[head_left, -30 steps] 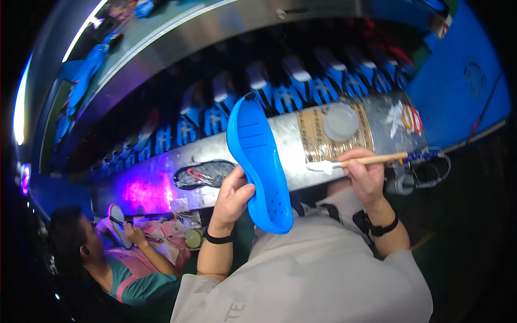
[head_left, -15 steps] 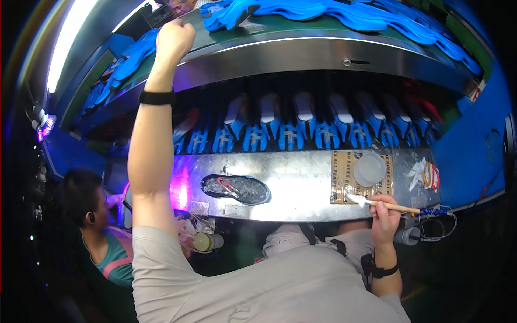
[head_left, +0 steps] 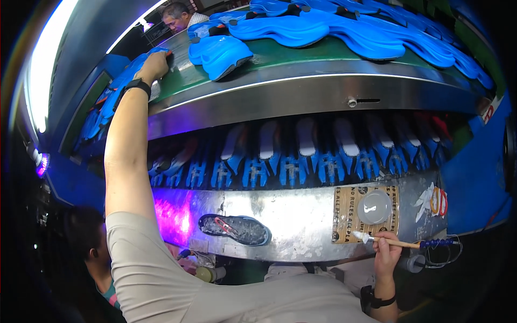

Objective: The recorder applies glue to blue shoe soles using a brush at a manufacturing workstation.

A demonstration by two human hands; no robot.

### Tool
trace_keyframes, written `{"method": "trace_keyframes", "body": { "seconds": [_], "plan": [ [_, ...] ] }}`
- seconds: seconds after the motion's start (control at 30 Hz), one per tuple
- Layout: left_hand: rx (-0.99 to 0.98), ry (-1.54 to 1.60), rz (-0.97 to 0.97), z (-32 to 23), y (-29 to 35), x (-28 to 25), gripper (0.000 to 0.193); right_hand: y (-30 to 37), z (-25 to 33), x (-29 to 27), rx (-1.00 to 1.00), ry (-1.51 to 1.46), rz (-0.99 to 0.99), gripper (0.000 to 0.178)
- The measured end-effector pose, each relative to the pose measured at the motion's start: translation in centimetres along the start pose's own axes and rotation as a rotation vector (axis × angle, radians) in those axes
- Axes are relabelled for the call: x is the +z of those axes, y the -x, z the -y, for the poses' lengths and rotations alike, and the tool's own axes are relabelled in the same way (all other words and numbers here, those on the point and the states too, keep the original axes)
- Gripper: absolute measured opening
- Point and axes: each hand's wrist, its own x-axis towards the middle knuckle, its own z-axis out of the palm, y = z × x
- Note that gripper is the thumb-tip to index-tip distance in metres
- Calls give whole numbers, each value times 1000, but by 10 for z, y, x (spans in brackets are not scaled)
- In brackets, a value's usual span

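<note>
My left hand [head_left: 155, 64], arm stretched up to the raised belt, has its fingers curled at the upper end of a blue shoe sole [head_left: 135, 65]; the fingertips are partly hidden. My right hand [head_left: 385, 251] is closed round the wooden handle of a brush [head_left: 396, 243]. The brush's white-coated bristles point left, over the lower edge of a printed brown cardboard sheet [head_left: 343, 215]. On that sheet sits a round, pale translucent tub [head_left: 374, 208]. A dark shoe-shaped piece [head_left: 237, 229] with a mottled grey face and a red loop mark lies on the metal bench, away from both hands.
Many blue soles [head_left: 301, 31] lie on the green belt [head_left: 269, 56] behind a steel rail [head_left: 301, 91]. Below, a row of shoes [head_left: 307, 141] stands on blue holders. Red and yellow rings [head_left: 439, 201] lie at the bench's right. Another person [head_left: 97, 250] sits at left; one [head_left: 180, 17] is beyond the belt.
My left hand has moved down and left from above the belt to the blue sole. The view has tilted up, showing more of the belt. My right hand still holds the brush.
</note>
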Motion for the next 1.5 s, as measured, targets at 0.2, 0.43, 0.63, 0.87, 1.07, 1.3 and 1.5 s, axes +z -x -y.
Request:
{"method": "trace_keyframes", "body": {
  "seconds": [0.2, 0.43, 0.63, 0.87, 1.07, 1.3, 1.5],
  "plan": [
    [59, -161, -124, -5, 20, -6, 23, -5, -11, 9, 26, -25, 22, 19],
    [374, 39, -263, -71, 134, -99, 21, 1, 0, 19, 4, 41, 147, 18],
    [-106, 416, -296, -74, 233, -126, 36, 17, 4, 16, -6, 62, 232, 18],
    [-91, 1458, -264, -126, 299, -84, 39, 38, 15, -7, -92, 107, 232, 16],
    [16, 1899, 83, -206, 404, -4, 53, 12, 32, -9, -158, 370, 199, 14],
    [-400, 2474, 869, -289, 546, 80, 69, -41, 61, -2, -333, 754, 63, 14],
    [-527, 2908, 1207, -318, 592, 80, 90, -60, 63, 7, -294, 1006, 98, 18]
  ]
}}
